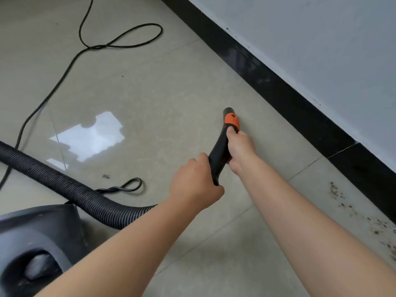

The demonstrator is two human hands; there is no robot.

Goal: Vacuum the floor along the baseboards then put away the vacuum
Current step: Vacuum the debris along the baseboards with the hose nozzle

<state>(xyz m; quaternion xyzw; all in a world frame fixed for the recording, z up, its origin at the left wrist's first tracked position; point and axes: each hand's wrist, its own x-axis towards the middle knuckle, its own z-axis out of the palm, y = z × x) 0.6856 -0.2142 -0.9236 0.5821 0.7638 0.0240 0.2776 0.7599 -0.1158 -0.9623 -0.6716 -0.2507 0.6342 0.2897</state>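
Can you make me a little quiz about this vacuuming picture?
1. True or false: both hands hold the black vacuum handle.
2. Where does the brown dirt lie?
A. beside the black baseboard
B. on top of the vacuum body
C. inside the loop of the power cord
3. Fill in: the band near the handle's tip is coloured ____.

Key
1. True: the left hand grips its lower end and the right hand grips higher up.
2. A
3. orange
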